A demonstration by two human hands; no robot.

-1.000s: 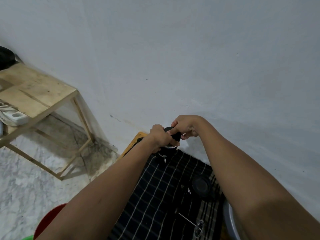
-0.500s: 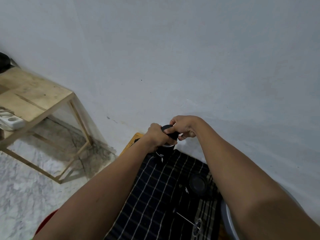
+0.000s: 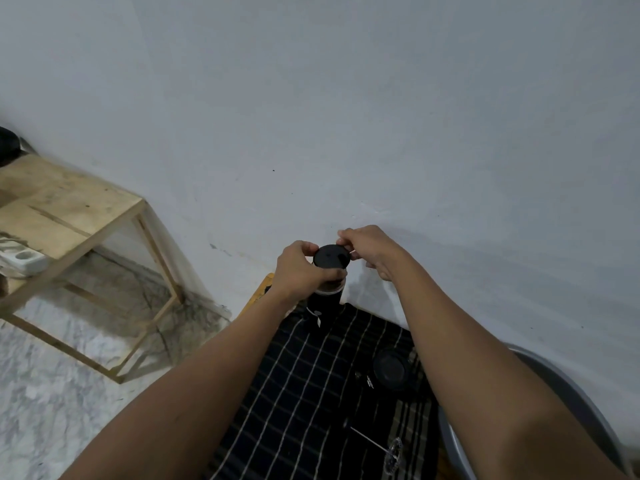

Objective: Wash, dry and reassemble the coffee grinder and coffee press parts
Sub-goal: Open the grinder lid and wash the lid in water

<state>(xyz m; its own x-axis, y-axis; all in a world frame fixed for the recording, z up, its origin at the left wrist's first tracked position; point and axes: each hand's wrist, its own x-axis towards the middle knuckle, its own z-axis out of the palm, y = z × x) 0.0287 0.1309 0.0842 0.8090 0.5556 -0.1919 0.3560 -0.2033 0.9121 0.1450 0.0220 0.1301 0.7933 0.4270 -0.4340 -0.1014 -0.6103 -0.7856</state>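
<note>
Seating the lid on the grinder

My left hand (image 3: 299, 271) wraps the grinder (image 3: 325, 299) just under its top, holding it upright at the far edge of the cloth (image 3: 311, 375); my right hand (image 3: 370, 249) pinches the lid (image 3: 328, 258) at its far-right rim. The long axis runs vertical, so I judge the lid must turn flat about it

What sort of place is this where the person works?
Probably a simple room at home, not a fitted kitchen: a bare painted wall, a marble-patterned floor, a rough wooden table, and a checked cloth spread as a work surface.
</note>
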